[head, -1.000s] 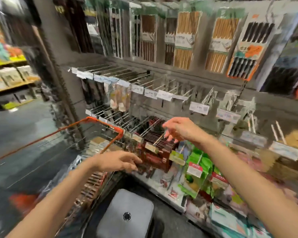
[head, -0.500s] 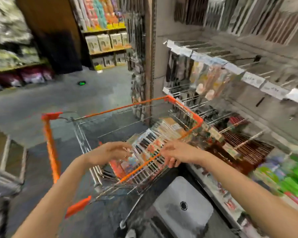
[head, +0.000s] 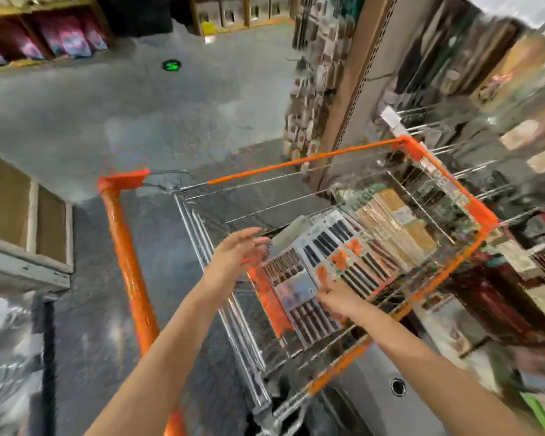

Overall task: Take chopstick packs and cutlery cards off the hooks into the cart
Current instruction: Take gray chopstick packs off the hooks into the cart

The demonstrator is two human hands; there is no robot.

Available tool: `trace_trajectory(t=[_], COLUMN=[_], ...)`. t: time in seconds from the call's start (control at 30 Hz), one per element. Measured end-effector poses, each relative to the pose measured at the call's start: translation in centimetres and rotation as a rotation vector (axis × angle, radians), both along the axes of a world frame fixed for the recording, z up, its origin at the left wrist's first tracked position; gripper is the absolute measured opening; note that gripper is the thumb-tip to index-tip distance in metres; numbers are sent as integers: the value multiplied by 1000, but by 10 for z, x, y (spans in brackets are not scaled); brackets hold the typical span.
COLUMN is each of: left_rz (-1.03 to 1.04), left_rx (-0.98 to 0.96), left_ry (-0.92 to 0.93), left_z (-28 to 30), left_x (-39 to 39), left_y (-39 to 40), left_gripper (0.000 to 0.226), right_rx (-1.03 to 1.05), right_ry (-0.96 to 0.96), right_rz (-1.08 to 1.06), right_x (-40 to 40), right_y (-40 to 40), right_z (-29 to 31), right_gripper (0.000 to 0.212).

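Two bare hands are held over the orange-rimmed wire cart (head: 447, 190). Dark chopstick packs (head: 299, 294) lie flat inside, long axis running away from the person. The right hand (head: 339, 298) touches them with loosely curled fingers; the left hand (head: 236, 250) is spread, holding nothing.

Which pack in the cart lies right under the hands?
The dark-brown chopstick pack nearest the handle, between left hand and right hand; the white-and-orange and tan bamboo packs lie farther in.
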State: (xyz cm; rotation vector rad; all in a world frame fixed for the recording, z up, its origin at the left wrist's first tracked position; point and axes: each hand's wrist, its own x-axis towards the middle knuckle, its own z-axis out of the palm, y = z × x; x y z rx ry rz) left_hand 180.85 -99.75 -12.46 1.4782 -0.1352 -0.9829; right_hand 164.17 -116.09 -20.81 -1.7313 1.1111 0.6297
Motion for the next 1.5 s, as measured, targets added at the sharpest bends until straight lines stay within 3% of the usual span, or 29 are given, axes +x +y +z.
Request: trace_trajectory(t=[0.07,0.13,0.23,0.33,0.4,0.5,0.57,0.6,0.7,0.83,0.97,1.1,1.17,1.23,1.33,1.43,1.5], left_rz=[15,-36,-143,-120,-73,-10,19,32,41,88,113,71,42,16,60,23,92], left_rx=[34,52,92,159,172,144,116,102,124,129,133,151,194,255,227,80,96], left_ry=[-18,-106,-351,-433,-337,-77,63,102,142,200,230,189,147,122,141,220,282], left_z=[-6,-12,-25,-33,-36,-39,-40,-41,-45,-47,-47,-40,-36,-36,-35,-28,-32], left_x=[2,-7,-24,-25,-22,-14,-11,-9,-8,-8,-5,-7,-9,-10,-12,-13,-13], left_y=[-3,-2,-2,-8,-13,-15,-13,-12,-11,-12,-12,-11,-11,-11,-12,-15,-13], left_gripper=[21,21,40,42,41,36,32,31,31,30,31,26,30,44,58,62,72], right_rx=[-42,-52,-111,-102,-77,-47,-33,-27,-77,-193,-169,-421,-452,-308,71,268,309], right_ry=[86,131,196,207,178,204,212,217,269,315,215,78,-40,-155,-328,-435,-442], right_rz=[-12,-43,-110,-89,-61,-88,-125,-154,-157,95,4,16,-12,-206,-544,-530,-482], right_x=[11,17,25,24,20,15,15,15,16,17,22,20,13,5,1,6,16], right_y=[-1,-1,-5,-10,-6,4,5,3,1,11,17,7,2,-2,2,16,27], right_z=[-29,-56,-89,-112,-121,-130,-134,-137,-127,-124,-120,-81,-55,-34,-10,4,9], right_gripper=[33,20,37,30,17,22,8,14,39,49,42,32,23,27,34,28,36])
